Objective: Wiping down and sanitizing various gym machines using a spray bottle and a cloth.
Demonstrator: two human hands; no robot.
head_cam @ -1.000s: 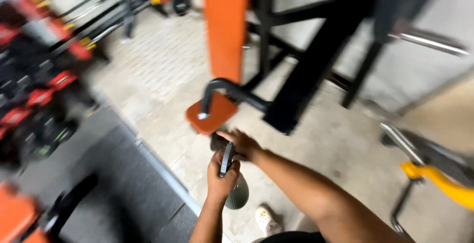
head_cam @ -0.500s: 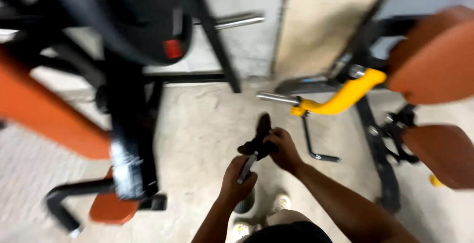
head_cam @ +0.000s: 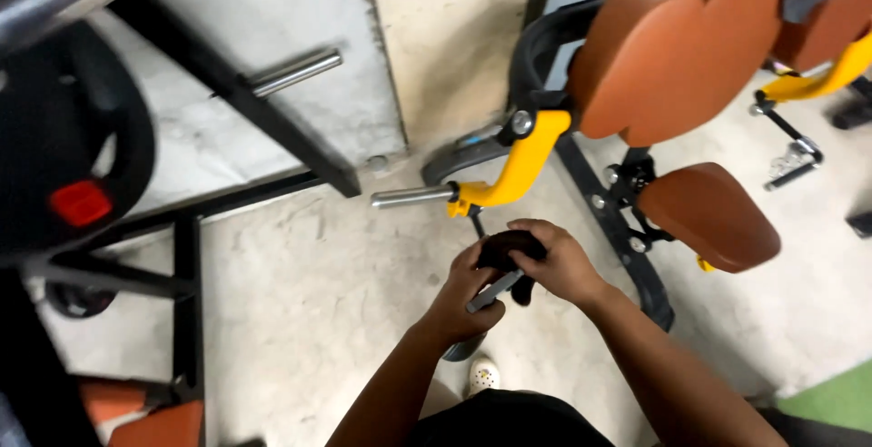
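Both my hands are together in front of my body, low in the head view. My left hand [head_cam: 461, 303] grips a slim grey and black handle-like tool [head_cam: 493, 291] that points up to the right. My right hand [head_cam: 556, 261] wraps over a dark rounded piece [head_cam: 509, 249] at the tool's top end. Just beyond my hands stands a gym machine with a yellow arm [head_cam: 520, 167] and a chrome peg [head_cam: 411, 197].
The machine has orange-brown pads [head_cam: 710, 214] on a black frame [head_cam: 627, 247] at right. A black weight plate [head_cam: 77, 152] with a red centre hangs at left beside black frame bars [head_cam: 272, 115]. Concrete floor [head_cam: 309, 302] lies below; my white shoe [head_cam: 482, 377] shows.
My view has swung right and closer: the yellow-armed machine now fills the upper right, the plate rack slid left. My hands keep hold of the tool.
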